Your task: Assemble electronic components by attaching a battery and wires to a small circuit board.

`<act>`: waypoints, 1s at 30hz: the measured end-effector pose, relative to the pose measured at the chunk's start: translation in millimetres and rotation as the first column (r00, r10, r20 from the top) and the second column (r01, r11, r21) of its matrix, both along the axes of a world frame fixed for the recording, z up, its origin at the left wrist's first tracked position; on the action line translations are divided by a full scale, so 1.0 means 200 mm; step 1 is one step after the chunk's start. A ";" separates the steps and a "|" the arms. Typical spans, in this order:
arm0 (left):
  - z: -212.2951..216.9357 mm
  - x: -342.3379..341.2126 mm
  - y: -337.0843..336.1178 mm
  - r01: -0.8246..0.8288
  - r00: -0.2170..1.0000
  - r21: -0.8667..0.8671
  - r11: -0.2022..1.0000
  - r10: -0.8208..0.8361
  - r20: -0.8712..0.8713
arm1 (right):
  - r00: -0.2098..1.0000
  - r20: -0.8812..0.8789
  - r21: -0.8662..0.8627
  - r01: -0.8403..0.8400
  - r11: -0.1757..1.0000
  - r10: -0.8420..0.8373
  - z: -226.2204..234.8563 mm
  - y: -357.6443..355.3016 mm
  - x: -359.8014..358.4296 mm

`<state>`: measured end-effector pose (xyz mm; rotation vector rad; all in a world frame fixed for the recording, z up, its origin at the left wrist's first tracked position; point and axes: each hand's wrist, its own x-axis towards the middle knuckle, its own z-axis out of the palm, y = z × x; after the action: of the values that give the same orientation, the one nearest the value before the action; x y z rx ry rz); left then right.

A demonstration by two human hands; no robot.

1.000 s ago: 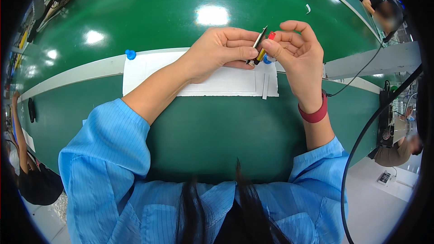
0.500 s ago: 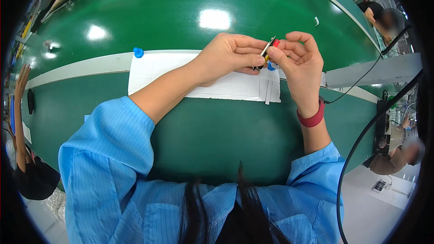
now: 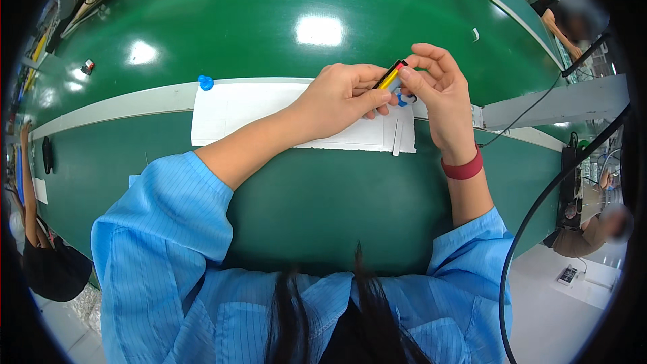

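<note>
Both hands are raised over a white sheet [image 3: 249, 111], with a small narrow part [image 3: 389, 79] between them. It has a black toothed edge, a yellow strip and a red spot at its upper end; its exact kind I cannot make out. My left hand [image 3: 345, 98] pinches its lower end between thumb and fingers. Thumb and index finger of my right hand [image 3: 438, 87] close on the upper end, while the other fingers curl loosely. Just below the part, a blue pushpin [image 3: 403, 99] is partly covered by fingers. Another blue pushpin [image 3: 206, 82] stands at the sheet's upper left corner.
A pale rail [image 3: 121, 112] crosses the green table [image 3: 337, 189]. Beyond it, a small black-and-red item [image 3: 88, 66] lies at the far left. A black cable [image 3: 532, 219] curves down on the right. Other people work at both sides.
The part has turned, so its yellow side now faces up. Both hands have shifted slightly left. At the far left, a co-worker's hand has moved down and the black-and-red item shows clearly.
</note>
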<state>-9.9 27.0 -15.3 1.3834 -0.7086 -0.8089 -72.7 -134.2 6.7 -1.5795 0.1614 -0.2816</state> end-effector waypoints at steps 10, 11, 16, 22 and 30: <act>-0.02 -0.01 0.00 -0.084 0.993 0.070 0.994 0.077 0.092 | 0.999 -0.007 0.061 -0.038 0.997 0.038 -0.04 -0.04 0.00; -0.02 0.00 0.00 -0.072 0.994 0.078 0.994 0.065 0.088 | 0.999 -0.001 0.059 -0.038 0.998 0.038 -0.04 -0.05 0.01; -0.05 0.03 0.00 -0.024 0.998 0.023 0.999 0.022 0.062 | 0.996 -0.055 0.031 -0.070 0.997 0.071 -0.05 -0.07 0.03; -0.09 0.02 -0.01 -0.227 0.966 0.048 0.973 0.219 0.137 | 0.988 0.025 -0.118 0.154 0.981 -0.152 -0.15 -0.22 0.11; -0.08 0.01 -0.01 -0.215 0.951 0.010 0.977 0.206 0.231 | 0.876 0.205 -0.388 0.482 0.785 -0.437 -0.20 -0.39 0.14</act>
<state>-7.5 24.2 -31.7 1.5709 -0.7110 -0.4996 -45.4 -212.9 -33.4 -1.9453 0.4329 -0.8329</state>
